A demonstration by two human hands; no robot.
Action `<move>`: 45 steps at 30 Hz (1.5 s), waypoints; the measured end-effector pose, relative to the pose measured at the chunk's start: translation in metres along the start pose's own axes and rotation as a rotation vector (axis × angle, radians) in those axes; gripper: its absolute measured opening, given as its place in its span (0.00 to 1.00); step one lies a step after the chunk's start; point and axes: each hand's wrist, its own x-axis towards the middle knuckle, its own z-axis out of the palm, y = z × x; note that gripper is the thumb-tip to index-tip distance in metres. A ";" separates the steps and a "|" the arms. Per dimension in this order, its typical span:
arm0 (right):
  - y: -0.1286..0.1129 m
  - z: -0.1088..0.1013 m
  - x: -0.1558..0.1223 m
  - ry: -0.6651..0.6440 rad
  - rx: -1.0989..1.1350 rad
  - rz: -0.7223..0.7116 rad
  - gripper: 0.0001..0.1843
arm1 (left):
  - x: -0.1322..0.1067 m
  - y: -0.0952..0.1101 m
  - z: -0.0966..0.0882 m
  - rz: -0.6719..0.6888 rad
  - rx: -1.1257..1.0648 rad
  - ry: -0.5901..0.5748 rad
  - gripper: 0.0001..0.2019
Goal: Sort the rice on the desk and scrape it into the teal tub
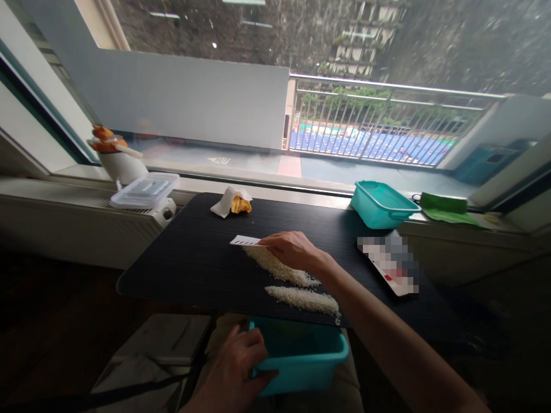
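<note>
Down low, the left hand [235,367] gripped the teal tub [301,358] by its near wall, just under the table [185,264] edge. Up top, the right hand [293,249] pinched a white scraper [244,241], touching the farther of two rows of rice [282,269].

The left hand [235,367] and right hand [293,250] are bare, the right forearm [387,332] is unsleeved to the frame's edge, and light tan trousers [348,393] cover the lap.

teal bin [381,203], grn cloth [443,205], clr lid [145,189]
</note>
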 end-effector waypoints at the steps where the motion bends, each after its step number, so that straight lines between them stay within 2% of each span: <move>1: -0.001 0.000 0.000 0.006 0.010 -0.003 0.20 | -0.002 -0.001 0.001 -0.002 0.002 0.005 0.11; 4: 0.003 -0.003 -0.002 0.044 0.035 0.022 0.20 | -0.005 -0.003 -0.001 -0.030 0.000 0.017 0.11; 7: 0.020 -0.009 -0.010 0.114 0.047 0.096 0.21 | -0.005 0.000 -0.007 -0.045 -0.006 -0.019 0.11; 11: 0.048 -0.014 -0.037 0.191 0.024 0.239 0.20 | -0.002 0.006 -0.014 -0.017 0.002 -0.061 0.11; 13: 0.053 -0.012 -0.052 0.200 0.020 0.278 0.19 | 0.000 0.010 -0.014 -0.009 -0.013 -0.058 0.11; 17: 0.041 -0.009 -0.075 0.209 0.040 0.285 0.18 | 0.006 0.015 -0.005 0.013 -0.060 -0.051 0.11; 21: 0.028 -0.021 -0.104 0.283 0.049 0.333 0.19 | 0.016 0.019 0.005 0.077 -0.092 -0.034 0.11; 26: 0.028 -0.036 -0.180 0.305 0.093 0.403 0.19 | 0.025 0.026 0.014 0.119 -0.081 -0.021 0.10; 29: 0.032 -0.036 -0.223 0.285 0.185 0.429 0.19 | 0.028 0.031 0.017 0.139 -0.093 -0.030 0.09; 31: 0.033 -0.033 -0.243 0.275 0.197 0.447 0.19 | 0.031 0.034 0.018 0.154 -0.103 -0.037 0.09; 38: 0.030 -0.025 -0.267 0.198 0.194 0.521 0.20 | 0.037 0.039 0.022 0.162 -0.125 -0.021 0.08; 41: 0.027 -0.021 -0.274 0.208 0.240 0.554 0.21 | 0.038 0.041 0.023 0.169 -0.133 -0.007 0.08; 45: 0.024 -0.017 -0.283 0.240 0.241 0.531 0.21 | 0.037 0.041 0.026 0.189 -0.165 0.022 0.09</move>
